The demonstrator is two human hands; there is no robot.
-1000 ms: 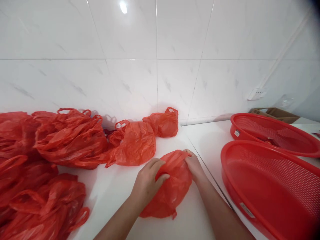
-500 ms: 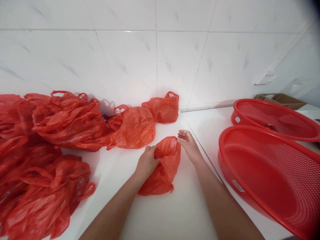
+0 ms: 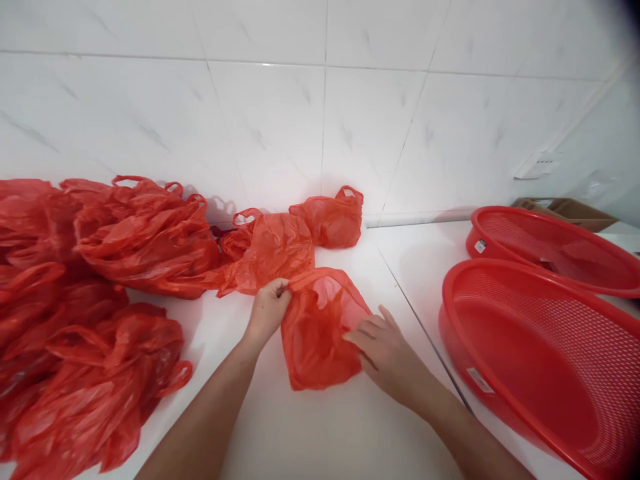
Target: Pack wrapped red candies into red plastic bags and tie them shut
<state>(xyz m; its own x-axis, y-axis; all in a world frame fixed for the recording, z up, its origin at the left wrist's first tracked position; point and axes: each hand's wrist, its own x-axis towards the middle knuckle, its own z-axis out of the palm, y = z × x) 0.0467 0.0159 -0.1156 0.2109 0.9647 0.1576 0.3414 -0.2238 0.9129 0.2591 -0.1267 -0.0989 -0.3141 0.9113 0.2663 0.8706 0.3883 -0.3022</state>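
Note:
A thin red plastic bag (image 3: 315, 327) lies on the white counter in front of me, partly spread out. My left hand (image 3: 267, 310) is closed on its upper left corner, pinching the plastic. My right hand (image 3: 383, 347) rests on the bag's right side with its fingers stretched out flat.
A large heap of red plastic bags (image 3: 95, 287) fills the left of the counter, with two more red bags (image 3: 295, 233) against the tiled wall. Two red mesh baskets (image 3: 540, 347) stand at the right, one behind the other. A cardboard box (image 3: 565, 208) sits beyond them.
The bag was bunched between both hands; now it is pulled wider. My left hand shifted left and up with a corner. My right hand let go and moved down onto the bag.

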